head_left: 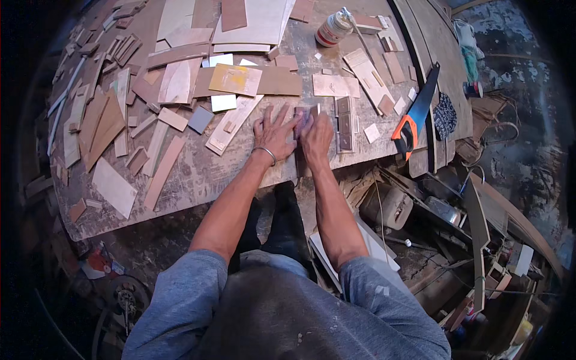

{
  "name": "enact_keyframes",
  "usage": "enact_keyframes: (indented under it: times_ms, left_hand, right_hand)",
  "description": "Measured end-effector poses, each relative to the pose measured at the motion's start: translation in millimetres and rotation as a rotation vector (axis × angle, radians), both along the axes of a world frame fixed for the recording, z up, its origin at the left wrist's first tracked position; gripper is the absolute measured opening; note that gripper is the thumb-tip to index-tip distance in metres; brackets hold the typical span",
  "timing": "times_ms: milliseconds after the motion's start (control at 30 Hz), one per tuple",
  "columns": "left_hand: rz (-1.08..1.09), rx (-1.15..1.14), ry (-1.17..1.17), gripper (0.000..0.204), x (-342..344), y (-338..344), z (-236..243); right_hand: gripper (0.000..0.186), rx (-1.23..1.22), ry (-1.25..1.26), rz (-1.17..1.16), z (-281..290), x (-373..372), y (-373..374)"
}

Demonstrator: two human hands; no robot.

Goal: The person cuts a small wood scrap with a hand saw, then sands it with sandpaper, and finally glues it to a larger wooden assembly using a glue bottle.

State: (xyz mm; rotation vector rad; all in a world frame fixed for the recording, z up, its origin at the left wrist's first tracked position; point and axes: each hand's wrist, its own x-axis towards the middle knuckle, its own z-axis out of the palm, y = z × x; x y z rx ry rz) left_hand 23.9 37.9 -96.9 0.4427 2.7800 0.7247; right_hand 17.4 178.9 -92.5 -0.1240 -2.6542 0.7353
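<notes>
My left hand [277, 133] lies flat on the worktable [198, 180] with its fingers spread, a metal bangle at the wrist. Its index finger reaches the edge of a dark brown wooden strip [302, 161], which runs between my hands to the table's front edge. Over that strip, my right hand [317, 137] is closed, fingers curled down. A small pale end [318, 109] pokes out by its fingertips; what it belongs to is mostly hidden. Just right of this hand sits a small panelled wooden piece [345, 125]. A thin board with a small block [233, 127] lies left of my left hand.
Wood offcuts [108, 126] crowd the left side. A yellow-stained board [235, 80] and a white tile-like piece [224, 102] lie beyond my hands. A handsaw with orange-black handle [414, 120] rests at right; a glue jar with a brush [334, 29] stands at the back.
</notes>
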Motion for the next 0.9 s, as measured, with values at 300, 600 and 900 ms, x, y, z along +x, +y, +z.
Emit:
enact_keyframes:
  times_ms: [300,600,900]
  left_hand:
    - [0.041,0.031,-0.028,0.08,4,-10,0]
    - [-0.018,-0.076,0.001,0.08,0,10,7]
    - [0.061,0.763,0.221,0.04,13,-25,34]
  right_hand:
    - [0.017,-0.059,-0.094,-0.001,20,65,-14]
    - [0.014,0.01,0.143,0.064,14,-37,8]
    - [0.018,-1.871,-0.26,0.202,183,66,-27]
